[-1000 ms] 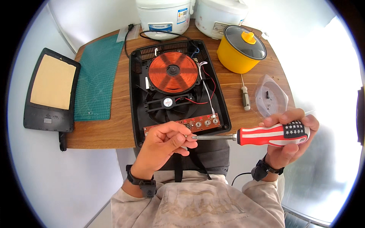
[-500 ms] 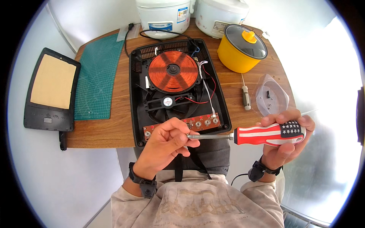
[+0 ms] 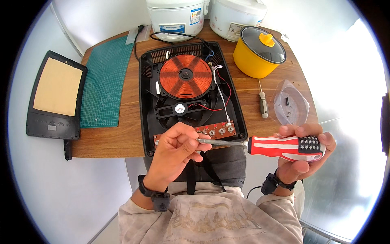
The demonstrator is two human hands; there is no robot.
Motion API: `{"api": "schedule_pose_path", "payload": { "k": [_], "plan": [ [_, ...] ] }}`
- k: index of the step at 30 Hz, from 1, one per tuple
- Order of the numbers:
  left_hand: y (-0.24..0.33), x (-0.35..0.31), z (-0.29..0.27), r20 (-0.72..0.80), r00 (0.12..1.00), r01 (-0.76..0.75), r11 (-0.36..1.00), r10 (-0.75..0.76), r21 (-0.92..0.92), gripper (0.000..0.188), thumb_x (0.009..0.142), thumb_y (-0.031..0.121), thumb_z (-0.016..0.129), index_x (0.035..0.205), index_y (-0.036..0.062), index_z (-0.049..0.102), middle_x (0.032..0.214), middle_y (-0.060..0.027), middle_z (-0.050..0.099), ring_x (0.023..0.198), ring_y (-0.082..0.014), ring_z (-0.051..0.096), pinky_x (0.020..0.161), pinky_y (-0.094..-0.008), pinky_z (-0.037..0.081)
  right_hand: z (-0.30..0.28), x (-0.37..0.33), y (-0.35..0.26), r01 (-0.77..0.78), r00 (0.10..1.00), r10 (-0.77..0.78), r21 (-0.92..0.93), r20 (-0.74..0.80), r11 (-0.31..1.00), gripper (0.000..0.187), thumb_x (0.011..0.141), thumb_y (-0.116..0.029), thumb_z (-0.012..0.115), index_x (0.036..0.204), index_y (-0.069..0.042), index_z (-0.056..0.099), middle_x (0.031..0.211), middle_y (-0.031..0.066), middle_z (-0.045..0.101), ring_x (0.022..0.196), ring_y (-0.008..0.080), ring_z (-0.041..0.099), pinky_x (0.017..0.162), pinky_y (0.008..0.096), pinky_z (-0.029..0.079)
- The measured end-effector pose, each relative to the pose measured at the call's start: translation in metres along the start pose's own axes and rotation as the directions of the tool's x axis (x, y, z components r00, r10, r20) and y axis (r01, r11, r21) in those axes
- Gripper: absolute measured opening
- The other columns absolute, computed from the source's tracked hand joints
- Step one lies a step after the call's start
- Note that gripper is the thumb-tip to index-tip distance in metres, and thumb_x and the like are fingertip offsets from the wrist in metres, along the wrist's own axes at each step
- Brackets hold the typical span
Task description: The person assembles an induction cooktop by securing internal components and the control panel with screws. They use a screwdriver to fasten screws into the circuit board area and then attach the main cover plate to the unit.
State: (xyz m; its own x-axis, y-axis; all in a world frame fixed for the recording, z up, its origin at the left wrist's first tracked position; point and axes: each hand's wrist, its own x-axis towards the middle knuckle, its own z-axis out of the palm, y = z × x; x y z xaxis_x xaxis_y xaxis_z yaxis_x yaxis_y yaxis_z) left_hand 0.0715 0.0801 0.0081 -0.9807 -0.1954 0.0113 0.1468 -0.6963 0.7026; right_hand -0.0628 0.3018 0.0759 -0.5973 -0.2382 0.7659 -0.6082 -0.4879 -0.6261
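Note:
My right hand [image 3: 298,156] is wrapped round the red, white and black handle of a screwdriver [image 3: 276,146], its shaft pointing left. At the shaft's tip the thumb and fingers of my left hand [image 3: 174,152] are pinched together; anything small between them cannot be made out. Both hands are above the front edge of an opened induction cooker base [image 3: 243,118]. Inside it are a round copper coil [image 3: 178,79], a black fan [image 3: 166,122] and a red-brown circuit board [image 3: 221,129], partly hidden behind my left hand.
A green cutting mat [image 3: 101,81] and a black-framed cover panel [image 3: 57,93] lie on the left. On the right are a yellow pot [image 3: 252,61], a grey-handled screwdriver [image 3: 263,105] and a clear tray [image 3: 294,116] with small parts. Two white rice cookers [image 3: 174,16] stand behind.
The screwdriver has shifted slightly left, and its tip and my left fingers sit a little higher. Both hands keep their grip.

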Motion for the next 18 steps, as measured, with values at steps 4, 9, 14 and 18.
{"api": "schedule_pose_path", "payload": {
  "k": [4,9,14,18],
  "plan": [
    [0.002,-0.003,0.004,-0.018,0.999,-0.047,0.998,0.048,0.042,0.009,0.102,0.013,0.063,0.109,0.0078,0.062,0.117,-0.018,0.071,0.102,-0.0228,0.075,0.07,-0.0256,0.064,0.004,-0.002,-0.003,-0.136,0.984,0.121,-0.121,-0.128,0.983,0.074,0.088,-0.048,0.075,0.134,-0.01,0.031,0.112,0.0211,0.061,0.096,0.0348,0.074,0.079,0.0432,0.067],
    [0.003,0.0,0.006,-0.099,0.985,-0.126,0.985,0.138,0.119,0.009,0.103,0.012,0.063,0.109,0.0061,0.061,0.118,-0.0192,0.071,0.102,-0.0232,0.075,0.07,-0.026,0.063,0.0,-0.005,0.002,-0.116,0.993,0.115,-0.212,-0.018,0.97,0.074,0.088,-0.05,0.075,0.132,-0.011,0.031,0.117,0.0255,0.062,0.099,0.0336,0.074,0.081,0.0392,0.065],
    [0.009,-0.002,0.008,-0.116,0.96,-0.205,0.925,0.253,0.321,0.011,0.103,0.01,0.061,0.113,0.0041,0.06,0.114,-0.0189,0.072,0.1,-0.0239,0.075,0.071,-0.028,0.064,-0.006,0.003,-0.004,-0.09,0.979,0.135,-0.268,0.154,0.959,0.071,0.091,-0.031,0.078,0.137,-0.01,0.027,0.124,0.0339,0.059,0.103,0.0374,0.073,0.085,0.0428,0.064],
    [0.008,0.0,0.014,-0.123,0.971,-0.145,0.912,0.207,0.385,0.013,0.103,0.009,0.061,0.114,0.0031,0.06,0.114,-0.0195,0.072,0.1,-0.0247,0.075,0.072,-0.0292,0.064,-0.006,0.004,-0.004,-0.108,0.982,0.132,-0.17,0.135,0.979,0.078,0.088,-0.017,0.08,0.143,-0.012,0.025,0.127,0.0371,0.058,0.105,0.041,0.072,0.088,0.0464,0.063]
  ]
}}
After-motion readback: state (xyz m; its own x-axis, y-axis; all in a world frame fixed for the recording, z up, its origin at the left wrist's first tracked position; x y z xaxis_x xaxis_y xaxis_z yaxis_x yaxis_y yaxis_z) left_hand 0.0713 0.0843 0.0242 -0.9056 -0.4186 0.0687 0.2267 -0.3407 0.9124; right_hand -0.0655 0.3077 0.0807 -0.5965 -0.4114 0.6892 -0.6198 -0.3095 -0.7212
